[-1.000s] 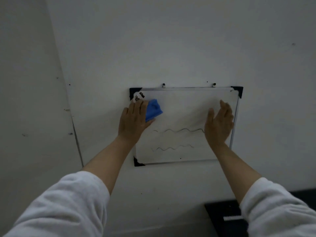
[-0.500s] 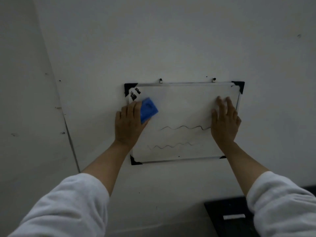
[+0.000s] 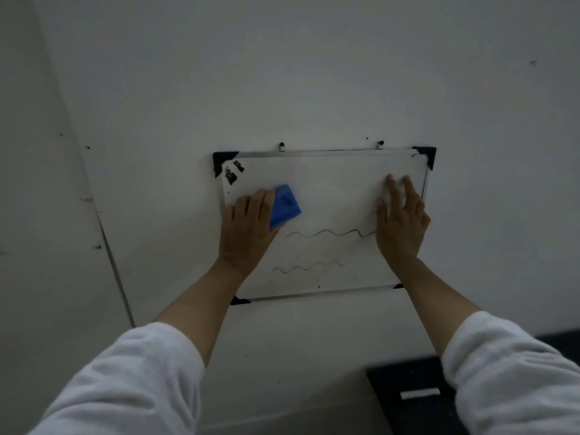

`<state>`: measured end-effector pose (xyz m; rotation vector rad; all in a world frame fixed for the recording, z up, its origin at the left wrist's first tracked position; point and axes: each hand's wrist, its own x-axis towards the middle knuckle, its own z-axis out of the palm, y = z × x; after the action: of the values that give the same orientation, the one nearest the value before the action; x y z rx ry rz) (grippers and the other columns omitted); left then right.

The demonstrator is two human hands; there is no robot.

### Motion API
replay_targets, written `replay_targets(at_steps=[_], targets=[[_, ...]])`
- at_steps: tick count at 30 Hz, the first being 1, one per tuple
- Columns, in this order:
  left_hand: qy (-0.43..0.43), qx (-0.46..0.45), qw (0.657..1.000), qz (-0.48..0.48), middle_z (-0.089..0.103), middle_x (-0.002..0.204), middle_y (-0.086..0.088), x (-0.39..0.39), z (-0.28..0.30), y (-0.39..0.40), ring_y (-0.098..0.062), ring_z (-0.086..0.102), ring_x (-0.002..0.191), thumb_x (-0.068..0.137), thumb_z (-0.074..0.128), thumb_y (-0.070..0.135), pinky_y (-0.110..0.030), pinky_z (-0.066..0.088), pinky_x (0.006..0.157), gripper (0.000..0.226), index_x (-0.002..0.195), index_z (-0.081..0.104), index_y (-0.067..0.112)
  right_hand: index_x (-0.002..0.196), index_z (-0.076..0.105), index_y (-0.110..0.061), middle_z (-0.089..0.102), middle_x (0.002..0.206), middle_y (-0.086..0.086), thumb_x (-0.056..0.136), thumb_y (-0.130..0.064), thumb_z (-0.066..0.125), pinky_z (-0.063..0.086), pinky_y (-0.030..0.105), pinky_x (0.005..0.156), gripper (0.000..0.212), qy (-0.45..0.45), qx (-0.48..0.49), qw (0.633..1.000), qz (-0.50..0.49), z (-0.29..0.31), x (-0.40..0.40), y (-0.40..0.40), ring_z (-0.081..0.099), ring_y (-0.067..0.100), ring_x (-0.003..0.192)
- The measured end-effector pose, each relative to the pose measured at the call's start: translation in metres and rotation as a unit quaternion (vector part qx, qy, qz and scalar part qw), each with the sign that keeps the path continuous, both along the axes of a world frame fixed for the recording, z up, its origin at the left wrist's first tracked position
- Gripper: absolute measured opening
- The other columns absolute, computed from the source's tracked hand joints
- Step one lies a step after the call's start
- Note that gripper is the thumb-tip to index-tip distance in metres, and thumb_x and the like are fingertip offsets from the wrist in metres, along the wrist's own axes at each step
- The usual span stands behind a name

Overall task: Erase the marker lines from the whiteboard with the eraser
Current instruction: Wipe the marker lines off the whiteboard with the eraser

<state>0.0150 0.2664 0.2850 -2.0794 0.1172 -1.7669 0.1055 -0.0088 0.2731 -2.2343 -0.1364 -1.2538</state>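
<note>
A small whiteboard (image 3: 326,183) with a silver frame and black corners hangs on the white wall. Two wavy black marker lines cross its lower half: an upper line (image 3: 329,232) and a lower line (image 3: 306,267). My left hand (image 3: 248,227) presses a blue eraser (image 3: 284,206) flat against the board's left side, just above the left end of the upper line. At the board's right side my right hand (image 3: 400,221) lies flat on the surface, fingers spread, covering the right end of the upper line.
Black smudged marks (image 3: 233,172) sit in the board's top left corner. Two small hooks (image 3: 281,146) hold the board's top edge. A wall seam (image 3: 116,271) runs down at the left. A black object with a white label (image 3: 414,395) lies at the bottom right.
My left hand has slid the eraser downward, away from the top left corner and towards the upper line. My right hand settled flat on the board's right side. The view shifted slightly.
</note>
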Motion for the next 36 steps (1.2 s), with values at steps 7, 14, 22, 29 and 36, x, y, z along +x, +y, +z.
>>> replay_targets(at_steps=[7,14,22,29,36], targets=[[0.091,0.208,0.97,-0.083,0.045,0.112,-0.006,0.006,-0.023,0.006,-0.022,0.049,0.089,0.084,0.063,0.025,-0.032,0.041,0.073,0.045,0.123,0.047,0.008,0.148,0.027,-0.034,0.027,0.155,0.001,0.1,-0.04,0.037,0.033,0.046,0.098,0.049,-0.007,-0.031,1.0,0.001,0.001,-0.001,-0.007,0.034,0.028,0.132],[0.067,0.132,0.989,-0.021,0.044,0.117,-0.005,0.009,-0.029,-0.025,-0.023,0.047,0.089,0.078,0.07,0.035,-0.032,0.039,0.068,0.06,0.126,0.044,0.01,0.148,0.027,-0.033,0.027,0.155,0.003,0.1,-0.039,0.038,0.034,0.047,0.097,0.049,-0.008,-0.035,0.999,0.008,0.001,-0.002,-0.009,0.034,0.029,0.132],[0.06,0.065,0.995,-0.05,0.048,0.116,-0.005,0.017,0.01,-0.034,-0.023,0.046,0.09,0.083,0.063,0.041,-0.033,0.036,0.07,0.055,0.125,0.045,0.01,0.147,0.028,-0.033,0.027,0.154,0.002,0.1,-0.04,0.037,0.035,0.047,0.098,0.049,-0.006,-0.045,0.999,0.015,0.002,0.001,-0.013,0.035,0.028,0.132],[0.117,0.225,0.965,-0.064,0.044,0.117,-0.006,0.016,-0.031,-0.041,-0.024,0.051,0.089,0.087,0.06,0.018,-0.034,0.042,0.067,0.041,0.125,0.047,0.009,0.147,0.031,-0.032,0.034,0.151,0.003,0.1,-0.037,0.038,0.033,0.043,0.099,0.047,-0.03,-0.067,0.997,0.032,0.003,0.003,-0.025,0.04,0.024,0.128],[0.132,0.196,0.967,-0.096,0.044,0.118,-0.005,0.021,-0.015,-0.04,-0.023,0.048,0.091,0.079,0.071,0.036,-0.033,0.041,0.069,0.06,0.126,0.045,0.008,0.152,0.005,-0.034,-0.001,0.16,-0.009,0.102,-0.034,0.032,0.021,0.046,0.114,0.057,0.029,-0.069,0.996,0.042,-0.016,0.02,-0.06,0.013,0.018,0.146]])
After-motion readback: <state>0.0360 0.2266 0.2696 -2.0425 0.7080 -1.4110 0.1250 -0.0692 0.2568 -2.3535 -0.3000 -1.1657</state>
